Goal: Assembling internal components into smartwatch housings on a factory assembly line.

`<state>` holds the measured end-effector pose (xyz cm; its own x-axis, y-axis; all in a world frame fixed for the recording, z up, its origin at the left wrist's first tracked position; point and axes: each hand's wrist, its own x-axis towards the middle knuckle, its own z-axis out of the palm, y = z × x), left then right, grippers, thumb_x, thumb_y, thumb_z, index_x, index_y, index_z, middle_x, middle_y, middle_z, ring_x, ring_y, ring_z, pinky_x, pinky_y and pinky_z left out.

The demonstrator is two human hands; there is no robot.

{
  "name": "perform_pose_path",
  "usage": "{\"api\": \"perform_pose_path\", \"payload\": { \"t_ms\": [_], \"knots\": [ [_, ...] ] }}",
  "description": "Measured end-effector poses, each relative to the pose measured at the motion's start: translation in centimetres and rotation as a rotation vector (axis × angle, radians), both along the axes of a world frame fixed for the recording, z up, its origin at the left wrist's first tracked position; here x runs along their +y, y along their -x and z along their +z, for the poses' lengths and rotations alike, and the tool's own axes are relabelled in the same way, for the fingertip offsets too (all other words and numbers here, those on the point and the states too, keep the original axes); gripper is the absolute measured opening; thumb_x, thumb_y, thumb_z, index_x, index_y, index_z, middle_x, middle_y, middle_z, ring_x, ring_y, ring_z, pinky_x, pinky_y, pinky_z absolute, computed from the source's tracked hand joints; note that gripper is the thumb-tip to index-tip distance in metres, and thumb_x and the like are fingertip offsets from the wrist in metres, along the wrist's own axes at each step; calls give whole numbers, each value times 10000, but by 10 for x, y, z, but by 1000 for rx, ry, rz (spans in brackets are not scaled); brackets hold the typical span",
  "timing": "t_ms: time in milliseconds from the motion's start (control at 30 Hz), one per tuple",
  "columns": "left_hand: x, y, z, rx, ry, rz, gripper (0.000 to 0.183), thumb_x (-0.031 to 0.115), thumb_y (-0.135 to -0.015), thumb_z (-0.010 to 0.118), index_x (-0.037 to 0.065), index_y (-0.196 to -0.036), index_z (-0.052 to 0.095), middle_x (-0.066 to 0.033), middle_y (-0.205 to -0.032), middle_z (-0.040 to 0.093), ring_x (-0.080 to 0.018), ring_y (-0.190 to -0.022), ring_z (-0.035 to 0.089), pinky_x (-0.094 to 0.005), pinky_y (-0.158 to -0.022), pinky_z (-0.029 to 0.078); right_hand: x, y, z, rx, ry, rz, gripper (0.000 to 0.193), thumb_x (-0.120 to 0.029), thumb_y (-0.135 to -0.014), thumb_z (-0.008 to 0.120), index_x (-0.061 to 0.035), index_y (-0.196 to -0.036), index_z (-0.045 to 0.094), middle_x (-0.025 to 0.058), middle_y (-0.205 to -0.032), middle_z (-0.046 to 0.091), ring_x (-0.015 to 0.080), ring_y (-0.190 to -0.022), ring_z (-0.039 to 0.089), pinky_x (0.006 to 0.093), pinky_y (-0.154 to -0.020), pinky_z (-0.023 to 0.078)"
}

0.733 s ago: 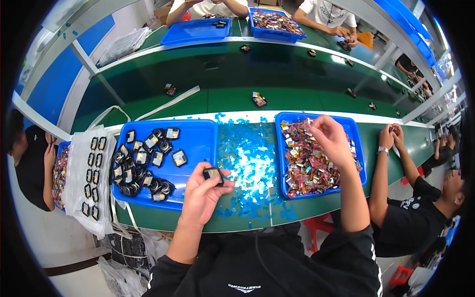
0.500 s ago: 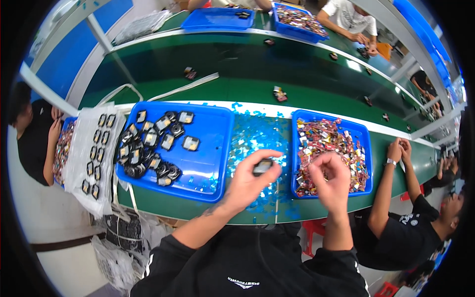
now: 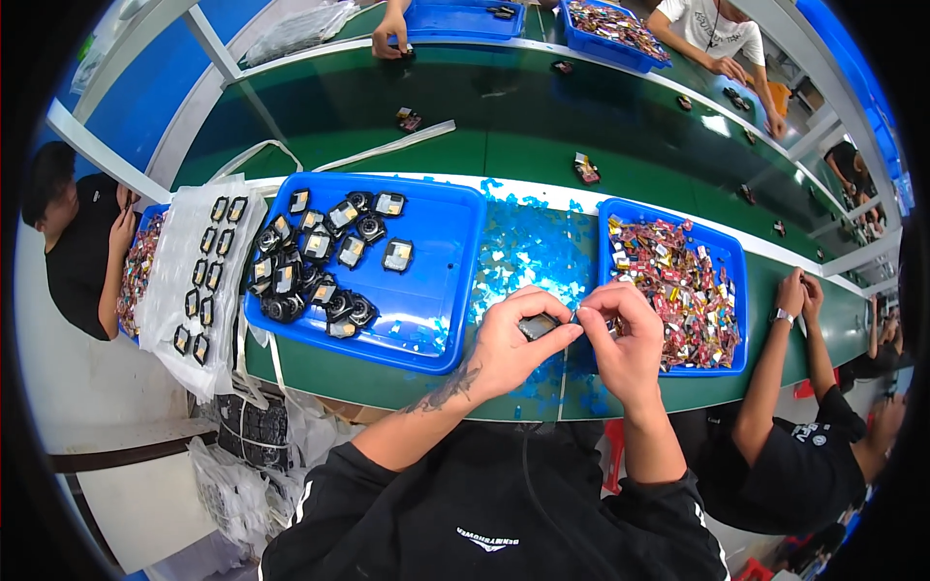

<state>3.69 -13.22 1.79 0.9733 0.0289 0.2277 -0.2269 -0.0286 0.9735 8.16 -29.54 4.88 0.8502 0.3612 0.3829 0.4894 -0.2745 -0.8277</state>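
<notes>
My left hand (image 3: 513,341) grips a small black watch-like module (image 3: 539,326) with a greyish face, held above the front of the bench. Close against its right side, my right hand (image 3: 625,339) pinches thumb and forefinger together; a tiny bluish bit seems to show there, too small to name. Left of my hands is a blue tray (image 3: 417,339) with similar black modules (image 3: 315,245) heaped in its left part. To the right, another blue tray (image 3: 741,290) is full of small parts with red, yellow and white pieces (image 3: 678,290).
Blue film scraps (image 3: 528,242) litter the bench between the trays. Modules lie in rows on a white sheet (image 3: 174,281) at the left. Beyond a white rail, a green conveyor belt (image 3: 387,155) carries scattered parts. Co-workers sit left, right and across; one person's hand (image 3: 390,37) reaches onto the belt.
My right hand has moved left from over the parts tray to meet the module in my left hand. The view has shifted slightly. Across the belt, a co-worker's hand has come to a part.
</notes>
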Motion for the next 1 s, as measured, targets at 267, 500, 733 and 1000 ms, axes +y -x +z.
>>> {"api": "perform_pose_path", "payload": {
  "t_ms": [267, 500, 733, 1000],
  "knots": [
    [2, 6, 8, 260, 140, -84, 112, 79, -860, 703, 13, -937, 657, -18, -790, 651, -47, -544, 543, -195, -477, 410, 9, 7, 9, -528, 380, -174, 183, 33, -718, 702, -32, -839, 581, 110, -931, 595, 311, -888, 565, 412, -788, 435],
    [8, 6, 6, 395, 345, -56, 135, 83, -868, 695, -12, -952, 647, -53, -774, 648, -62, -554, 567, -199, -479, 429, -1, -10, 0, -112, 297, -111, 295, 41, -800, 671, -5, -1087, 621, 99, -803, 610, 206, -635, 575, 299, -597, 460],
    [4, 10, 9, 409, 221, -53, 133, 103, -867, 704, 1, -940, 659, -30, -776, 660, -49, -591, 573, -201, -511, 444, 1, -3, -5, 122, -21, 56, 90, 37, -811, 673, 10, -894, 653, 87, -816, 628, 139, -684, 600, 255, -626, 475],
    [0, 11, 2, 323, 164, -7, 108, 90, -862, 700, 9, -924, 665, -24, -773, 662, -43, -593, 568, -201, -510, 440, 7, -1, -3, -116, 260, 93, 145, 55, -808, 645, -6, -881, 535, 112, -803, 573, 285, -678, 592, 335, -587, 471]
  ]
}}
